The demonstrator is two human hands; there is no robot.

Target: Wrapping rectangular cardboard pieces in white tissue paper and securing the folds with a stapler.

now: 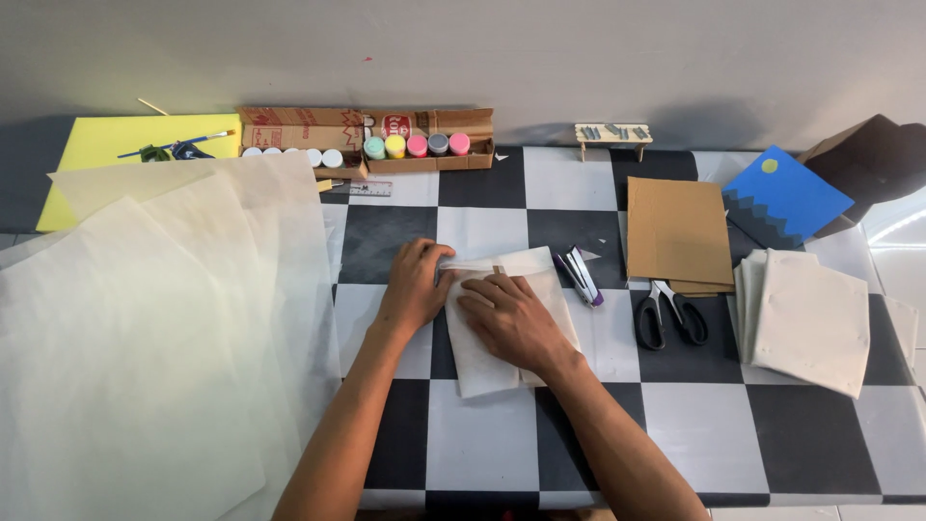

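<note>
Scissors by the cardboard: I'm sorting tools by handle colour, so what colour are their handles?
Black handles on the scissors, right of both hands; the head view shows it.

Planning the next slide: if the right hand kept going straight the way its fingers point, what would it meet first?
The right hand points up-left across the folded white sheet, so it would probably meet the left hand first, at the sheet's top-left edge.
</note>
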